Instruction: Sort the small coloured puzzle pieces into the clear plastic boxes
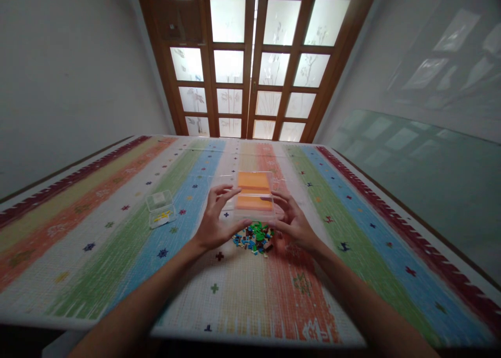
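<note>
A clear plastic box (254,214) with an orange panel or lining (253,180) is between my hands, its lid seemingly raised at the back. My left hand (217,214) grips its left side, thumb along the near edge. On the opposite side, my right hand (293,217) grips it with thumb and fingers. Just in front of the box lies a heap of small green, blue, brown and cream building bricks (254,239) on the tablecloth. The box partly hides the far side of this heap.
To the left stands a small clear open box (151,219) with yellow pieces (164,215) inside. A striped, patterned tablecloth (117,233) covers the table. Beyond the table is a wooden door (251,60) with glass panes; a glass sheet (422,175) leans at the right.
</note>
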A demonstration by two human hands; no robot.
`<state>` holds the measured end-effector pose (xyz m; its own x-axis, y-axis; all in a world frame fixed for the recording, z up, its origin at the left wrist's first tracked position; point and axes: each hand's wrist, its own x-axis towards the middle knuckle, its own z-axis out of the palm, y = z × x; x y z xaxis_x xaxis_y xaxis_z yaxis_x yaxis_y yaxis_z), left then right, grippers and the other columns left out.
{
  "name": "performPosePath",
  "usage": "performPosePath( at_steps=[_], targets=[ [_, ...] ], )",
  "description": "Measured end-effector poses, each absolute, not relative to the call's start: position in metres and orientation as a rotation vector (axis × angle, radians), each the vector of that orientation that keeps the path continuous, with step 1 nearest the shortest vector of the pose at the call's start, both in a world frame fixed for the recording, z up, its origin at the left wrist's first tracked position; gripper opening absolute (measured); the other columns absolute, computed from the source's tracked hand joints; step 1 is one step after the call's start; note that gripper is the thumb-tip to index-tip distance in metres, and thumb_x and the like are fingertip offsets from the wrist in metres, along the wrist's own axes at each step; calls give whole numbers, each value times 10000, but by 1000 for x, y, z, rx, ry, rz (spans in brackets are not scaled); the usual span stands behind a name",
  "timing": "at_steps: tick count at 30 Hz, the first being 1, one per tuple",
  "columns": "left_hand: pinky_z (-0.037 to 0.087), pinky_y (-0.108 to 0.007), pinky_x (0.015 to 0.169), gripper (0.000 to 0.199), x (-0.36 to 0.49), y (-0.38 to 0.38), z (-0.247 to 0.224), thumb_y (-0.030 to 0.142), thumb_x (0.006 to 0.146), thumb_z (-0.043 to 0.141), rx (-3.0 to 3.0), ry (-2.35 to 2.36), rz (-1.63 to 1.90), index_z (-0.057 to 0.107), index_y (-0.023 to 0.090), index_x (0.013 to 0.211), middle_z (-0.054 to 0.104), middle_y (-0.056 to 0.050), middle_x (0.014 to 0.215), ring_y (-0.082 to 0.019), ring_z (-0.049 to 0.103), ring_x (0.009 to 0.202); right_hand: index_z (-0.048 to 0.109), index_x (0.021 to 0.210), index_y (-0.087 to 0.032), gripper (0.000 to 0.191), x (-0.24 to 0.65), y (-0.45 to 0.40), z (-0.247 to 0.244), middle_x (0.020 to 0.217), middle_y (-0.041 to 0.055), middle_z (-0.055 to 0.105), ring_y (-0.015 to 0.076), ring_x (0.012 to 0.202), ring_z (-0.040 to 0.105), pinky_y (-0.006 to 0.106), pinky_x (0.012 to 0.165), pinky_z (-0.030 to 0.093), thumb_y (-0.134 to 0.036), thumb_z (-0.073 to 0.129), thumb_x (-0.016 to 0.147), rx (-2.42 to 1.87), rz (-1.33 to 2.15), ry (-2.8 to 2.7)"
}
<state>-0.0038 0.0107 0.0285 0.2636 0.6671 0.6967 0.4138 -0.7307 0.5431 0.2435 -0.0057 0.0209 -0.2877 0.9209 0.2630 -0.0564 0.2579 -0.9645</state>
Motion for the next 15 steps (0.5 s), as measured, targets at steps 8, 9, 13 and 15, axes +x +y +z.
performPosePath(
  at_steps=[8,9,13,15],
  targets=[
    [545,-466,1015,972,-2,19,21,362,775,839,1689,589,1107,293,326,1578,426,-181,1555,-256,623,1186,305,1485,-406,839,246,-5,20,1502,93,482,123,771,642,171,437,497,-408,804,810,-793,1369,-1562],
    [541,-474,1027,997,-2,19,22,355,756,853,1663,585,1100,292,320,1579,450,-180,1535,-259,622,1192,295,1494,-414,859,247,-5,20,1508,93,476,115,744,632,178,439,496,-420,808,805,-800,1365,-1577],
    [519,-510,1066,1082,-3,18,25,321,718,883,1583,596,1102,248,288,1594,592,-165,1378,-273,633,1203,420,1454,-356,760,258,-3,23,1464,99,513,69,628,572,207,498,504,-406,806,802,-909,1195,-1705],
    [500,-534,1087,1116,-4,19,26,295,704,893,1543,618,1113,225,282,1597,641,-150,1298,-282,637,1212,569,1329,-275,532,267,-1,24,1310,85,618,65,592,543,214,520,488,-381,759,843,-985,1060,-1829]
  ],
)
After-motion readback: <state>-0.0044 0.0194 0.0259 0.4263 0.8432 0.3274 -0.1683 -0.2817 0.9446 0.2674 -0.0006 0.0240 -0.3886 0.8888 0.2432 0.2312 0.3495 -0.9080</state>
